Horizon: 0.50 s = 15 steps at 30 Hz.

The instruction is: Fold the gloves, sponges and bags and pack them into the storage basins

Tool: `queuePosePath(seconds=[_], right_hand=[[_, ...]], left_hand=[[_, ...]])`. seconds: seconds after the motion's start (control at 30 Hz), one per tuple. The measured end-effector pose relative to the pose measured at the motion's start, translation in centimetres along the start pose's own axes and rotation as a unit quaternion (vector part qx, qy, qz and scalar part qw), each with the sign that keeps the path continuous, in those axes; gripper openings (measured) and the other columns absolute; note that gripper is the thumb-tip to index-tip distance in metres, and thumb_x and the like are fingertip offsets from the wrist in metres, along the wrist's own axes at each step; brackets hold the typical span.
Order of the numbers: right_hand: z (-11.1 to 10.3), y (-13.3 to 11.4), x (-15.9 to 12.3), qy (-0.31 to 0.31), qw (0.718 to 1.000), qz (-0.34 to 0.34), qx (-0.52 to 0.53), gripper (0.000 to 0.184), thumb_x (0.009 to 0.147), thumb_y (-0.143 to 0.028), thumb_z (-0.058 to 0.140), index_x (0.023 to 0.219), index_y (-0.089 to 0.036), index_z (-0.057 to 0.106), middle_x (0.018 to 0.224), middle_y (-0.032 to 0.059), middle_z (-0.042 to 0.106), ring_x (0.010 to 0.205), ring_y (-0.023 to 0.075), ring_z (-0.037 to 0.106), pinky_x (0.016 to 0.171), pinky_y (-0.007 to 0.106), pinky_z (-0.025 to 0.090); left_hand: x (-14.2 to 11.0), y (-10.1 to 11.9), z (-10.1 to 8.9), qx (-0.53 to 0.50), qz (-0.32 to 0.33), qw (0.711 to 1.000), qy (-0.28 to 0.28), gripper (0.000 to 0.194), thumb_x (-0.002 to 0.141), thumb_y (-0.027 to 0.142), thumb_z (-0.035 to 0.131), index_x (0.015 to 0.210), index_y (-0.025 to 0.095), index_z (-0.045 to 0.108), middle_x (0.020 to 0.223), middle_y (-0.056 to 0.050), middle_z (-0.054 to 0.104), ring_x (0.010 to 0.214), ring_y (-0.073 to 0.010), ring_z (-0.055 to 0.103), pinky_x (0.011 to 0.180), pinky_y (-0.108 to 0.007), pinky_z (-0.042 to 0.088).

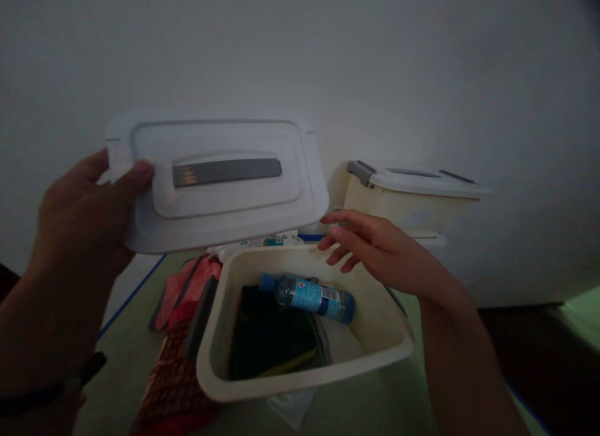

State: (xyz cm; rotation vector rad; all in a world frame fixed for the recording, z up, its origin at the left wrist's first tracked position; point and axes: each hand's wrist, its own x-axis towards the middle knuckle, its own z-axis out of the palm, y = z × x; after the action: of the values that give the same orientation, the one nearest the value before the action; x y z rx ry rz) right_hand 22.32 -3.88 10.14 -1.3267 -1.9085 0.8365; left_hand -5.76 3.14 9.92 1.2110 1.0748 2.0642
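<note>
My left hand (pixel 91 214) grips the left end of a white plastic lid (pixel 225 202), thumb on top. The lid, with a grey handle (pixel 229 170) in its middle, is held up tilted above the far rim of an open cream storage box (pixel 304 389). My right hand (pixel 363 239) hovers over the box's far right rim, fingers spread, fingertips close to the lid's right corner; whether they touch it I cannot tell. Inside the box, a blue-labelled bottle (pixel 314 297) lies on its side, partly over a dark green item (pixel 272 339) with a yellow edge.
A second cream box (pixel 403 205) with its white lid on stands behind to the right, by the wall. Left of the open box lie a pink-red fabric item (pixel 187 283) and a brown-red patterned packet (pixel 173 373). Clear plastic (pixel 293 408) pokes out in front.
</note>
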Motion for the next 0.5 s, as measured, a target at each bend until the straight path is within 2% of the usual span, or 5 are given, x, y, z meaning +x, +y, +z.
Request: queuePosePath(seconds=[0.13, 0.27, 0.37, 0.5], right_hand=[[0.6, 1.0, 0.5, -0.079, 0.992, 0.005, -0.097, 0.033, 0.091, -0.036, 0.046, 0.116, -0.016, 0.054, 0.094, 0.01, 0.069, 0.078, 0.0193, 0.068, 0.064, 0.032, 0.055], [1.3, 2.2, 1.0, -0.165, 0.972, -0.002, -0.167, 0.042, 0.089, -0.04, 0.05, 0.12, -0.013, 0.056, 0.102, 0.0137, 0.07, 0.089, 0.0237, 0.067, 0.076, 0.038, 0.053], [1.3, 2.5, 1.2, -0.177, 0.967, -0.004, -0.182, 0.043, 0.089, -0.041, 0.048, 0.121, -0.013, 0.057, 0.102, 0.0135, 0.071, 0.09, 0.0239, 0.067, 0.077, 0.037, 0.053], [1.0, 2.4, 1.1, -0.175, 0.971, -0.015, -0.162, 0.042, 0.089, -0.042, 0.05, 0.121, -0.015, 0.057, 0.102, 0.012, 0.071, 0.089, 0.0232, 0.067, 0.078, 0.037, 0.053]], left_hand=[[-0.9, 0.1, 1.0, 0.058, 0.002, 0.998, 0.028, 0.034, 0.078, 0.003, 0.058, 0.111, 0.005, 0.058, 0.088, -0.006, 0.07, 0.075, -0.0192, 0.07, 0.074, -0.047, 0.056], [-1.6, 0.9, 1.8, 0.083, -0.03, 0.996, 0.029, 0.033, 0.075, 0.004, 0.064, 0.108, 0.007, 0.063, 0.081, -0.005, 0.07, 0.067, -0.0166, 0.067, 0.07, -0.041, 0.058], [-1.7, 1.0, 1.9, 0.074, -0.035, 0.996, 0.023, 0.03, 0.075, 0.006, 0.065, 0.104, 0.009, 0.065, 0.077, -0.005, 0.07, 0.061, -0.0141, 0.064, 0.065, -0.036, 0.059], [-1.7, 0.7, 2.0, 0.048, -0.044, 0.998, 0.013, 0.034, 0.073, 0.006, 0.067, 0.106, 0.011, 0.066, 0.073, -0.003, 0.07, 0.055, -0.0121, 0.061, 0.055, -0.027, 0.058]])
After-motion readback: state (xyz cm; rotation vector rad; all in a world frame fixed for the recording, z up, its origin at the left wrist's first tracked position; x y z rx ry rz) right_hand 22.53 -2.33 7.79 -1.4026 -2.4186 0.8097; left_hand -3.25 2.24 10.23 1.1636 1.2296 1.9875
